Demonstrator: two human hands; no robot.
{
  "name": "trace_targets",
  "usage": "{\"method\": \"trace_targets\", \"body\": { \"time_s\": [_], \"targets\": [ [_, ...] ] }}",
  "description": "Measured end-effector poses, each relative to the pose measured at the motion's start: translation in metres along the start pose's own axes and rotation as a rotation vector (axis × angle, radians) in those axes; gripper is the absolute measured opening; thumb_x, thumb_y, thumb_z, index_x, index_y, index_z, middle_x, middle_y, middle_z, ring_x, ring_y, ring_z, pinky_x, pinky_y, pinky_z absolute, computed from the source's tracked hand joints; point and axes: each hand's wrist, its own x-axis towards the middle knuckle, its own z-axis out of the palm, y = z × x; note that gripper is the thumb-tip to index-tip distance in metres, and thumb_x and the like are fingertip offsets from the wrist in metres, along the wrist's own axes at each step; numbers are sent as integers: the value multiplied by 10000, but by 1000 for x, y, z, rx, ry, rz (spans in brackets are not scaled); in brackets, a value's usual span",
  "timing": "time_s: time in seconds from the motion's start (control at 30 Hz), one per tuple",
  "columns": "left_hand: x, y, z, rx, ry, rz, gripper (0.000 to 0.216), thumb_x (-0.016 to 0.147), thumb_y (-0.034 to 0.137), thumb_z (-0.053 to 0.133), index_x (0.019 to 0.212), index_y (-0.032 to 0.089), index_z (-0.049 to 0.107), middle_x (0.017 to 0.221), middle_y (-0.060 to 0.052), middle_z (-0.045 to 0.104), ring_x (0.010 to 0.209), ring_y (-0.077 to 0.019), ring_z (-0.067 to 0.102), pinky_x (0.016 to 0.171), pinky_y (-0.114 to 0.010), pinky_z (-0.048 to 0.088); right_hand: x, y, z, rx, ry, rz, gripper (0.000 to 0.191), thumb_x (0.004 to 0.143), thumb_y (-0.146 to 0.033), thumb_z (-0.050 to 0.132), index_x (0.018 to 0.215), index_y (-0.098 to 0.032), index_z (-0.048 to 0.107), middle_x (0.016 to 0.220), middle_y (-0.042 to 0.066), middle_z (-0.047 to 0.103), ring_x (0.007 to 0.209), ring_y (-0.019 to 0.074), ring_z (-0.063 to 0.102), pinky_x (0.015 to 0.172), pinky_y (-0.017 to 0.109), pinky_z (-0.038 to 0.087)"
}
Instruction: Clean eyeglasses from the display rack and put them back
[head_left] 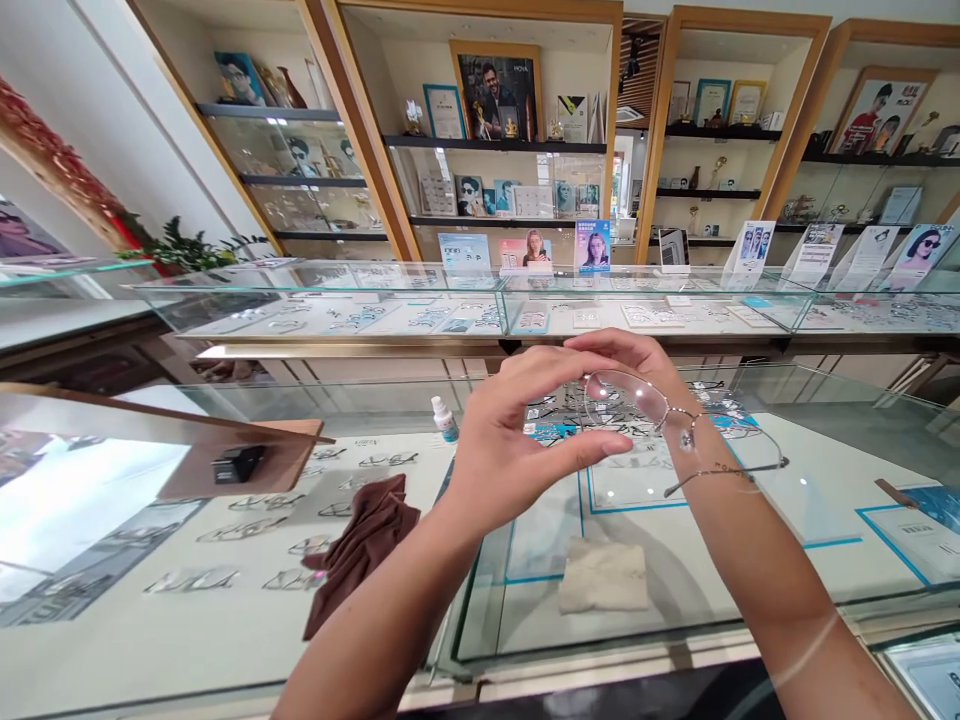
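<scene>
I hold a pair of rimless glasses [660, 420] with thin metal arms up over a glass display counter [825, 500]. My left hand [517, 440] pinches the left lens between thumb and fingers. My right hand [637, 355] curls over the top of the same lens from behind, fingers closed on it. One thin temple arm sticks out to the right past my right wrist.
A brown cloth [360, 545] and a white folded cloth [604, 575] lie on the counter below my hands. A small spray bottle [445, 418] stands behind them. A mirror [90, 500] sits at left. Several frames lie inside the case; shelves of posters stand behind.
</scene>
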Motion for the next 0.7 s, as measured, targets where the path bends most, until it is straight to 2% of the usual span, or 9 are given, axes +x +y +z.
{"method": "trace_targets", "body": {
  "time_s": [0.13, 0.23, 0.4, 0.57, 0.7],
  "targets": [
    [0, 1, 2, -1, -7, -12, 412, 818, 564, 858, 1146, 321, 802, 1006, -54, 795, 963, -257, 714, 963, -495, 572, 1, -4, 8, 13, -6, -10, 280, 859, -463, 824, 1037, -249, 785, 1041, 37, 765, 948, 189, 698, 789, 348, 622],
    [0, 1, 4, 32, -20, 2, 389, 829, 555, 852, 1146, 334, 803, 977, -41, 793, 958, -253, 709, 971, -497, 560, 2, -4, 9, 23, 13, -8, 308, 828, -497, 847, 986, -242, 776, 980, 29, 755, 874, 178, 691, 716, 327, 612],
    [4, -1, -2, 104, -63, 42, 368, 835, 525, 859, 1142, 330, 807, 939, -26, 790, 931, -228, 699, 948, -444, 541, -1, -9, 7, 26, 34, -48, 263, 877, -468, 832, 879, -217, 754, 816, -12, 696, 741, 129, 661, 742, 310, 569],
    [7, -3, -10, 152, -185, 70, 407, 801, 553, 877, 1112, 300, 807, 909, -22, 792, 908, -216, 697, 930, -403, 518, -5, -18, 2, -11, -22, 40, 313, 871, -480, 840, 823, -200, 708, 727, -27, 651, 687, 119, 622, 684, 291, 517],
    [7, -2, -13, 186, -309, 37, 436, 793, 557, 878, 1139, 303, 805, 984, -30, 810, 995, -237, 703, 949, -401, 503, -7, -25, -3, -152, -32, 99, 326, 860, -480, 835, 790, -196, 692, 728, -17, 656, 704, 127, 615, 686, 292, 502]
  ]
}}
